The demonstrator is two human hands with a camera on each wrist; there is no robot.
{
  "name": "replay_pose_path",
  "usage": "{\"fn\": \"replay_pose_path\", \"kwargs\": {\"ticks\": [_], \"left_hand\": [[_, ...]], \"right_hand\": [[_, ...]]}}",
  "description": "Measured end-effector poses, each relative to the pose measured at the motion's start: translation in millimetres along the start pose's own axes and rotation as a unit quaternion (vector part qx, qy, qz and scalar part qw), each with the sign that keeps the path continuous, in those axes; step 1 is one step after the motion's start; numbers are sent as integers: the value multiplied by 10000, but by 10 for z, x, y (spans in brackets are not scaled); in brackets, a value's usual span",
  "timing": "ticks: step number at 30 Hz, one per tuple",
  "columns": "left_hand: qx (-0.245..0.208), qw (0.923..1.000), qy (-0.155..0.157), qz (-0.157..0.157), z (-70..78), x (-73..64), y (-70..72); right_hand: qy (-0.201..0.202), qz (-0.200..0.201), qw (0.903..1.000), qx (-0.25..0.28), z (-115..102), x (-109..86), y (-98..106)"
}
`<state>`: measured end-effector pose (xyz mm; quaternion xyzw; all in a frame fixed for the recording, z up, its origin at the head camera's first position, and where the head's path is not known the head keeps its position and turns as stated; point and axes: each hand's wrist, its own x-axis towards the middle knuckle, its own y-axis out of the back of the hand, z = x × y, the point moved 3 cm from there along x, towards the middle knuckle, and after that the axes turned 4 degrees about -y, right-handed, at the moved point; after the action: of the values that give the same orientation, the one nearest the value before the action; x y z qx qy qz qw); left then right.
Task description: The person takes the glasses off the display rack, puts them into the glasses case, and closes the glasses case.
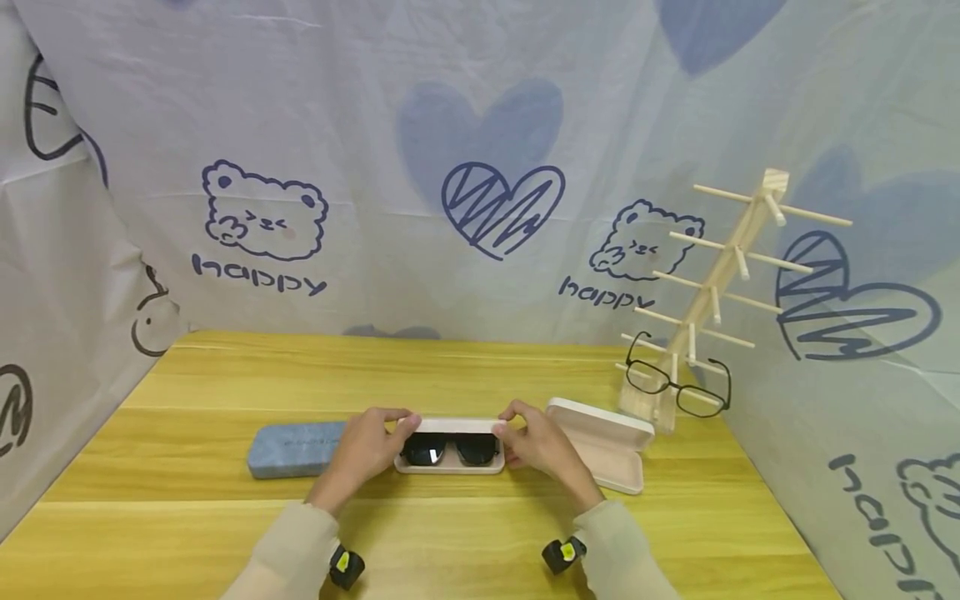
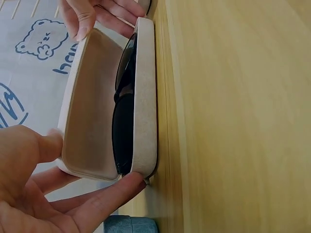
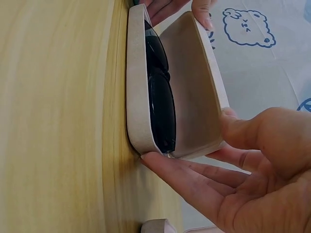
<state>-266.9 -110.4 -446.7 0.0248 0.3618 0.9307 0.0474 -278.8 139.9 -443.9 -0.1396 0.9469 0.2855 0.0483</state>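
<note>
A pale glasses case (image 1: 450,470) lies raised-lidded on the table, with dark sunglasses (image 1: 476,451) in its base. My left hand (image 1: 366,446) grips the left end; in the left wrist view its thumb presses the edge of the lid (image 2: 92,107) and a finger touches the base's corner. At the opposite end, my right hand (image 1: 543,446) holds the case the same way, thumb on the lid's rim and fingers by the base in the right wrist view. The lid stands tilted up behind the sunglasses.
A blue-grey glasses case (image 1: 292,450) lies closed at the left. Another pale case (image 1: 611,467) stands open on the right. Behind it rises a wooden pegged rack (image 1: 712,292) carrying black-framed glasses (image 1: 701,400). A printed cloth (image 1: 360,108) hangs along the table's back and sides.
</note>
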Motion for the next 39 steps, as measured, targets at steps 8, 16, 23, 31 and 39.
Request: {"fn": "replay_pose_path", "kwargs": {"ticks": [8, 16, 23, 31, 39], "left_hand": [[-241, 9997, -22, -31, -4, -71, 7], [-129, 9994, -310, 47, 7, -116, 3], [-38, 9995, -303, 80, 12, -117, -37], [341, 9976, -531, 266, 213, -78, -26], [409, 9905, -1235, 444, 772, 69, -25]], "right_hand": [[361, -69, 9993, 49, 24, -29, -9], [622, 254, 9974, -270, 117, -3, -56], [854, 553, 9927, -640, 126, -3, -81], [862, 427, 9890, -1125, 89, -165, 139], [726, 990, 9866, -1078, -57, -523, 881]]}}
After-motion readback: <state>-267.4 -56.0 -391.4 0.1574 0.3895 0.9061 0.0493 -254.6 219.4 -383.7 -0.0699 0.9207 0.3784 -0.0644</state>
